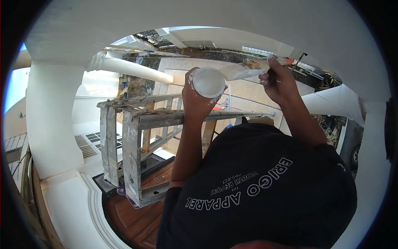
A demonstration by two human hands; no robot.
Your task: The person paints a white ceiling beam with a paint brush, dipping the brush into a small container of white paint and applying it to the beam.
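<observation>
A round white container [209, 82], seen from above with pale content, is in my left hand [197, 97], whose fingers wrap round its side. White smears mark those fingers. My right hand [277, 81] is raised to the right, closed on the handle of a wide, paint-smeared brush [244, 70]. The handle's far end is orange, and the pale bristles point left, touching or just beside the container's rim; which of the two I cannot tell.
A paint-spotted metal ladder [132, 157] stands at the left, below my left forearm. White columns [137, 70] rise on both sides. A brown panelled wooden surface [141, 220] lies below, and a tiled floor [174, 64] is far down. A white ceiling [186, 14] is close overhead.
</observation>
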